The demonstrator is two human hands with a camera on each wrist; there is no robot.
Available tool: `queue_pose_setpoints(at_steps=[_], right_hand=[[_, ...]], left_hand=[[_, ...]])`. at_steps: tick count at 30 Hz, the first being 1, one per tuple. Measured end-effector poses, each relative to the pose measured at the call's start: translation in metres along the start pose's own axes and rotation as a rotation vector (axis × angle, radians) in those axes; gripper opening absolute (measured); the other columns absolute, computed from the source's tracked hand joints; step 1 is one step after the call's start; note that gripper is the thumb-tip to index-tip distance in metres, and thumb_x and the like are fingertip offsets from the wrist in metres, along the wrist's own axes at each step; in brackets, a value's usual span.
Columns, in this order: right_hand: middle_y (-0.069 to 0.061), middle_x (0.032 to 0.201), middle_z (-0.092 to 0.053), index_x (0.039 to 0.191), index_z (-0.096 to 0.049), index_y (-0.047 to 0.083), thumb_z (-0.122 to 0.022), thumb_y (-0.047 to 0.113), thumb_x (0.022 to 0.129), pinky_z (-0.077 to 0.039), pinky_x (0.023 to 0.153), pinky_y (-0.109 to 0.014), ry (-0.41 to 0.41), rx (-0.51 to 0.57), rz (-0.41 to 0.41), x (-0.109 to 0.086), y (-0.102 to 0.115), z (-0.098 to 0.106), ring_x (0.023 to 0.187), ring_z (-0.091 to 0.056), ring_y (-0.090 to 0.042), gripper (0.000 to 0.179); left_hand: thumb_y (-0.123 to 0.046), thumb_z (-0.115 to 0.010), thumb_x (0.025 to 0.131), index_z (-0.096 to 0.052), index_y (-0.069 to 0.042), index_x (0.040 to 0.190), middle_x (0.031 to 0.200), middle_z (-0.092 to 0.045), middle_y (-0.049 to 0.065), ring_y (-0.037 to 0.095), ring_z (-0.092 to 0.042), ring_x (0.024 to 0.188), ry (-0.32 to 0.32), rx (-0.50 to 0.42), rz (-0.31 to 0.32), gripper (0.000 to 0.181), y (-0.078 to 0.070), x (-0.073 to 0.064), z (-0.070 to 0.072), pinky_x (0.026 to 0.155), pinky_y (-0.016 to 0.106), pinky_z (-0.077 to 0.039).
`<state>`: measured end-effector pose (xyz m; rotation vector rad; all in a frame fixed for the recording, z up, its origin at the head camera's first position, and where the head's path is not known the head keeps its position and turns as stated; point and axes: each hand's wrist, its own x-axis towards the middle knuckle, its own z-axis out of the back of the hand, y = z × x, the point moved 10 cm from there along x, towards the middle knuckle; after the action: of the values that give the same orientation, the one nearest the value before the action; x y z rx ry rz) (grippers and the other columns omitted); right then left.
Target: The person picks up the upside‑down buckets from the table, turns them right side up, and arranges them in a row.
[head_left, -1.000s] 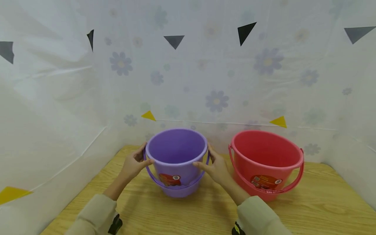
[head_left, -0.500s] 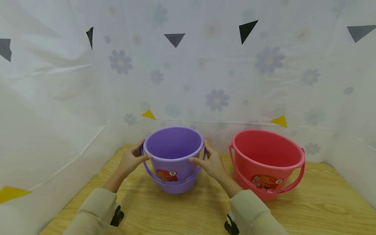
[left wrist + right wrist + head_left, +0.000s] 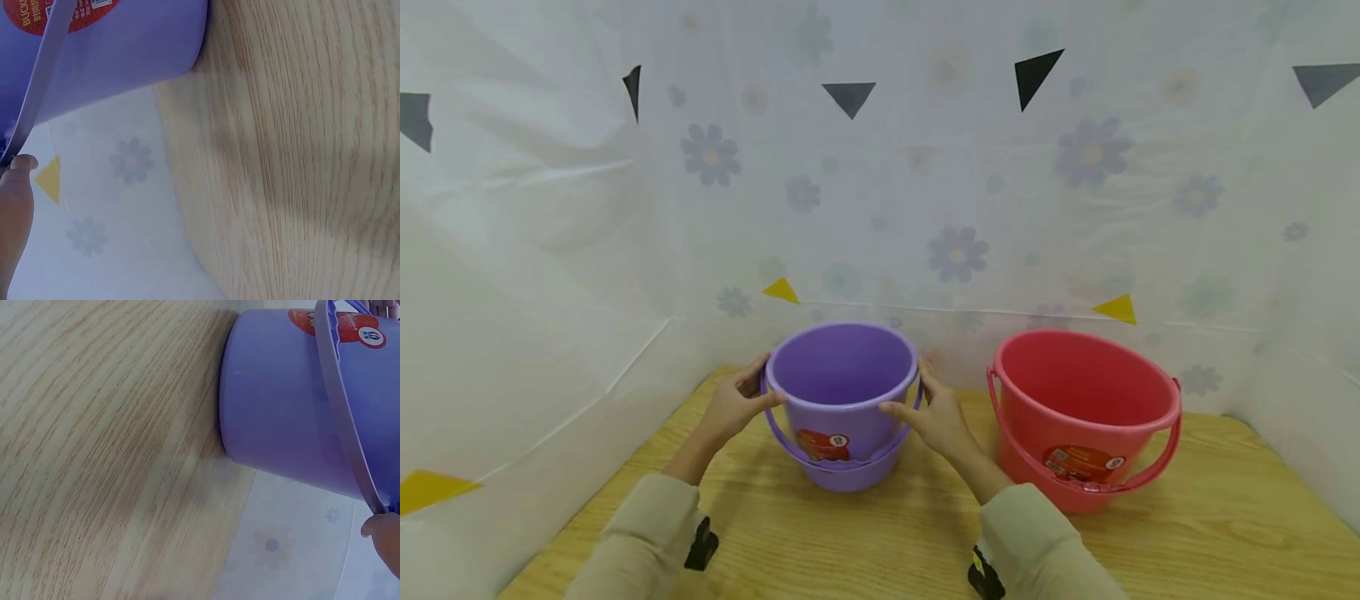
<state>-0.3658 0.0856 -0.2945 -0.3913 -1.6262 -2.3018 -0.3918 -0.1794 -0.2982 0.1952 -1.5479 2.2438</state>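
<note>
A purple bucket stands upright on the wooden table, left of the red bucket. Its handle hangs down across the front, below a red label. My left hand grips the bucket's left side near the rim, thumb at the front and fingers around the side. On the opposite side my right hand holds it the same way. Each wrist view catches only part of its hand, beside the handle's end; the purple wall fills much of the right wrist view. The fingertips behind the bucket are hidden.
Right of the purple bucket, a red bucket stands on the table, its handle also down in front. A white flower-patterned sheet encloses the back and sides, with black and yellow triangles on it.
The purple bucket has shifted slightly to the left with both hands on it, mostly in the first half second. The red bucket stays in place.
</note>
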Motion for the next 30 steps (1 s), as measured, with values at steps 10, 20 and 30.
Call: queue_pose_setpoints(at_steps=[10, 20, 30], right_hand=[[-0.028, 0.148, -0.019, 0.141, -0.024, -0.01, -0.073, 0.033, 0.078, -0.02, 0.114, -0.047, -0.06, -0.216, 0.029, -0.006, 0.011, -0.011, 0.14, -0.016, -0.038, 0.091], [-0.029, 0.148, -0.014, 0.144, -0.021, -0.006, -0.071, 0.033, 0.08, -0.015, 0.115, -0.049, -0.045, -0.212, 0.044, -0.002, 0.012, -0.015, 0.14, -0.012, -0.039, 0.09], [-0.026, 0.134, -0.048, 0.136, -0.041, -0.005, -0.069, 0.027, 0.083, -0.04, 0.103, -0.047, -0.133, -0.337, 0.08, -0.015, 0.016, 0.002, 0.123, -0.049, -0.037, 0.068]], left_hand=[[-0.013, -0.067, 0.085, -0.025, 0.004, 0.144, 0.148, -0.027, 0.023, 0.035, -0.028, 0.137, -0.054, 0.003, 0.009, 0.074, 0.004, 0.001, 0.006, 0.108, 0.038, -0.029], [-0.014, -0.067, 0.085, -0.03, 0.0, 0.143, 0.145, -0.034, 0.023, 0.036, -0.034, 0.135, -0.089, 0.011, 0.027, 0.07, 0.007, 0.002, 0.008, 0.107, 0.037, -0.033], [-0.019, -0.069, 0.084, -0.041, 0.001, 0.138, 0.14, -0.043, 0.022, 0.039, -0.044, 0.127, -0.231, 0.142, -0.017, 0.064, -0.005, -0.011, 0.012, 0.105, 0.052, -0.036]])
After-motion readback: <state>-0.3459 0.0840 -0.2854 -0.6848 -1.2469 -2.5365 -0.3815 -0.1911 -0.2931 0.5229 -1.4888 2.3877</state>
